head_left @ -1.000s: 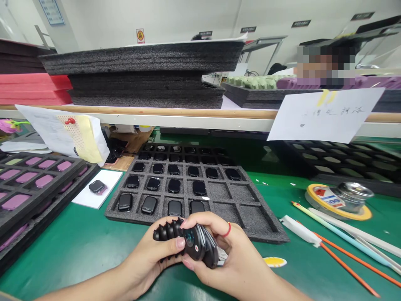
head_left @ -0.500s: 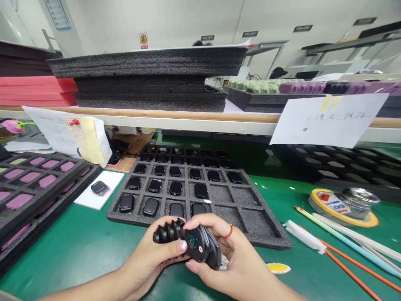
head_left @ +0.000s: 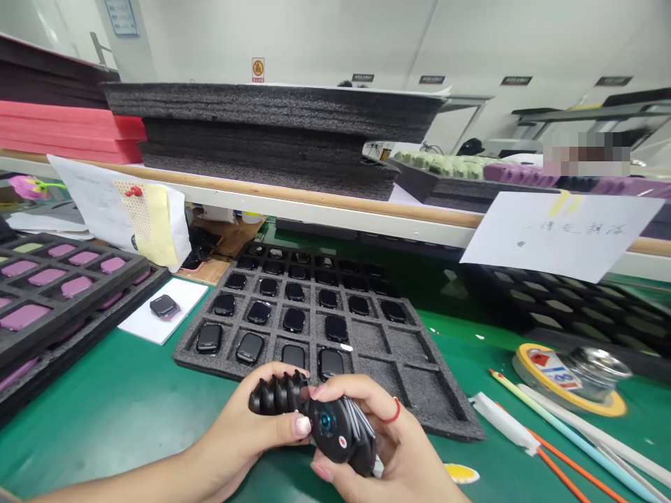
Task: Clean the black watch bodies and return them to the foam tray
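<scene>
Both hands meet low in the middle of the head view, in front of a dark grey foam tray (head_left: 456, 412). My left hand (head_left: 262, 426) is closed around a row of black ribbed watch parts (head_left: 277, 395), its thumb on the near side. My right hand (head_left: 388, 433) grips a stack of rounded black watch parts (head_left: 335, 426) between thumb and fingers; the front piece shows a blue-ringed round sensor and a white dot. The two groups touch or nearly touch. Dark-faced watch bodies (head_left: 259, 312) fill many tray pockets; several near-right pockets hold none.
To the left are foam trays with purple pieces (head_left: 76, 286) and a watch body (head_left: 163, 305) on white paper (head_left: 147, 325). On the right lie a yellow tape roll (head_left: 524, 370), a metal pot (head_left: 600, 367), and pens with orange sticks (head_left: 560, 475). A shelf (head_left: 314, 202) crosses behind.
The view has tilted and shifted slightly. The right-hand parts sit a little lower and further right in the picture. Both hands keep their grip.
</scene>
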Demonstrator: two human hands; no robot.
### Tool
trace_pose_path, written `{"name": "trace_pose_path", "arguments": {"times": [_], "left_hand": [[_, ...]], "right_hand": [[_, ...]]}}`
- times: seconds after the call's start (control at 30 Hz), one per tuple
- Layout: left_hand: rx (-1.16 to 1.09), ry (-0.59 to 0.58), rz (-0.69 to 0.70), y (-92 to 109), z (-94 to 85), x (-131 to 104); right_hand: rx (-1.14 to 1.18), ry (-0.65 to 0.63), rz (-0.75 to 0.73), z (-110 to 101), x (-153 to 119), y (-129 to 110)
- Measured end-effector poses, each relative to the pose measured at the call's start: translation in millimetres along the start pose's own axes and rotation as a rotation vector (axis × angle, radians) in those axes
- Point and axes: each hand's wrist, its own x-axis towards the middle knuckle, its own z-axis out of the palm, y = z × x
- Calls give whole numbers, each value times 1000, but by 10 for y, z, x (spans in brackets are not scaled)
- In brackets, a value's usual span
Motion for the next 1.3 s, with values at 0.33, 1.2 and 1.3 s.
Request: {"name": "trace_pose_path", "arguments": {"times": [0.33,1.2,1.3], "left_hand": [[-44,-45,-12,-36,-35,1],[-32,-290,3,-235,-200,166],[12,-206,3,-269,-232,205]], "right_hand": [[100,55,126,-16,-11,61],[-182,-151,54,-278,94,437],[-127,-109,126,-222,104,494]]}}
